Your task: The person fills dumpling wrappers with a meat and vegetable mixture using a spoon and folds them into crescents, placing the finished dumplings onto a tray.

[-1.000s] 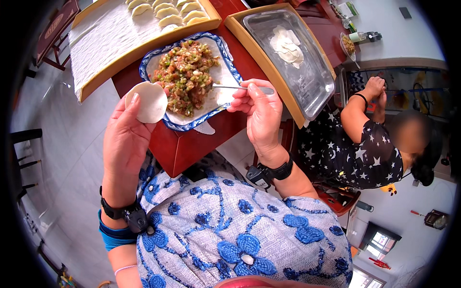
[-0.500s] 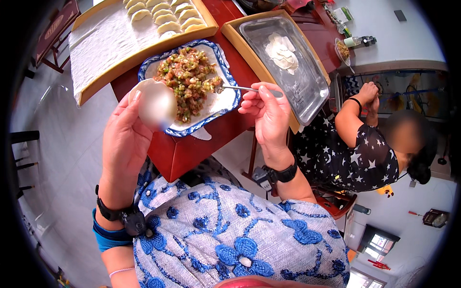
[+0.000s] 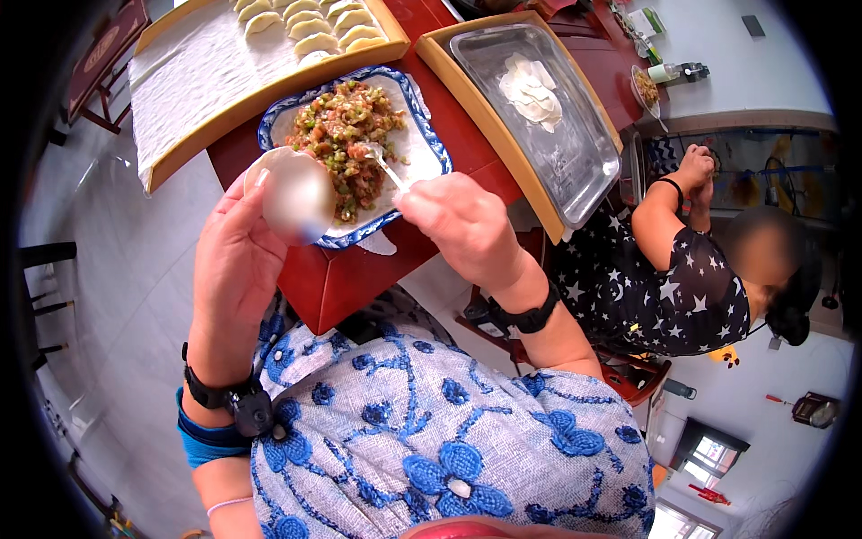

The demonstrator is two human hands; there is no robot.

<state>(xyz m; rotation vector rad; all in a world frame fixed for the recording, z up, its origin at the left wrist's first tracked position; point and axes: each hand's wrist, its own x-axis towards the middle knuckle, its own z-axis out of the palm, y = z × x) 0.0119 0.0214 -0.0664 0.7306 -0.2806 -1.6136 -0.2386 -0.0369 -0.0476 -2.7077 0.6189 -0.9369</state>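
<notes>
A round dumpling wrapper (image 3: 296,193) rests in my left hand (image 3: 235,238), pinched at its edge by the thumb; its middle is blurred. My right hand (image 3: 467,225) is closed around the handle of a metal spoon (image 3: 386,166). The spoon's tip sits in chopped filling (image 3: 346,126) of pinkish meat and green bits. That filling is heaped on a white dish with a blue patterned rim (image 3: 435,135), close by both hands at the corner of the red table (image 3: 332,292).
Behind the dish, a shallow wooden tray (image 3: 269,94) lined with white cloth bears rows of folded dumplings (image 3: 314,27). To the right, a metal tray (image 3: 575,162) holds stacked wrappers (image 3: 530,90). A person (image 3: 664,278) in a star-print top sits at the right.
My right hand has turned over and moved a little left and down. The spoon, earlier raised with filling on it, now dips into the heap. My left hand holds nearly still.
</notes>
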